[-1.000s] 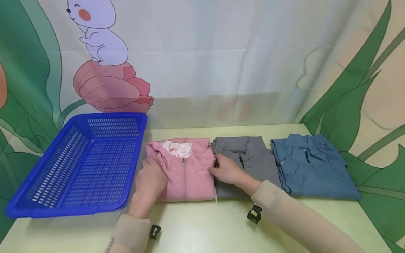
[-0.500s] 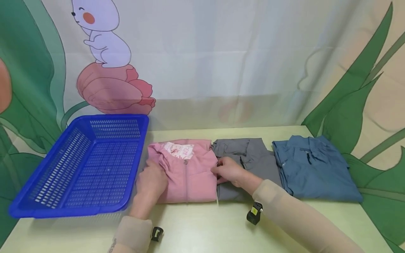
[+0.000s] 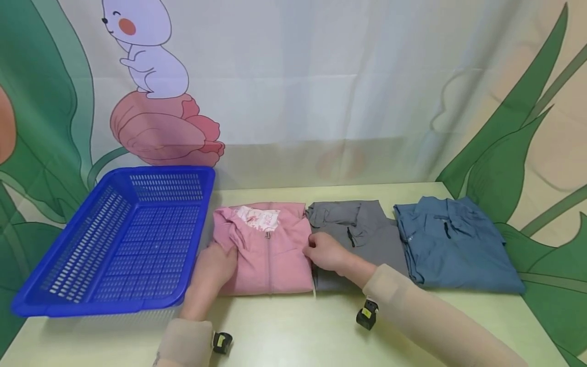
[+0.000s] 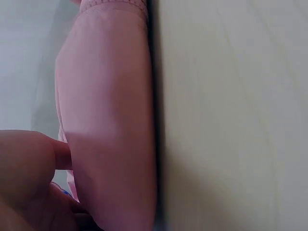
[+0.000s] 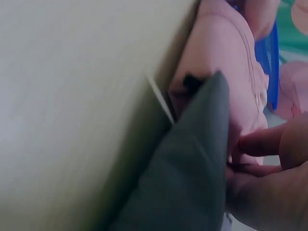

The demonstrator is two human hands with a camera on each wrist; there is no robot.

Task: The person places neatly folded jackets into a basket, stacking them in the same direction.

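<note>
A folded pink zip jacket (image 3: 286,267) with a white printed lining at its neck lies flat on the table. My left hand (image 3: 215,264) grips its left side, the thumb on the cloth and the other fingers partly hidden at the edge. At the opposite side my right hand (image 3: 327,251) pinches the jacket's right edge between thumb and fingers. That hand reaches over a folded grey garment (image 3: 382,244) with a black zip pull. Close up in the left wrist view, the jacket's thick front fold (image 4: 110,96) runs along the tabletop.
A blue perforated plastic basket (image 3: 194,244) stands on the left, close beside my left hand. Farther right lies a folded blue garment (image 3: 468,260). Behind the pale table (image 3: 293,331) hangs a printed curtain (image 3: 293,92).
My left hand has slid slightly down along the jacket's left side. The right hand's fingers have shifted a little at the right edge, and the garments stay in their row.
</note>
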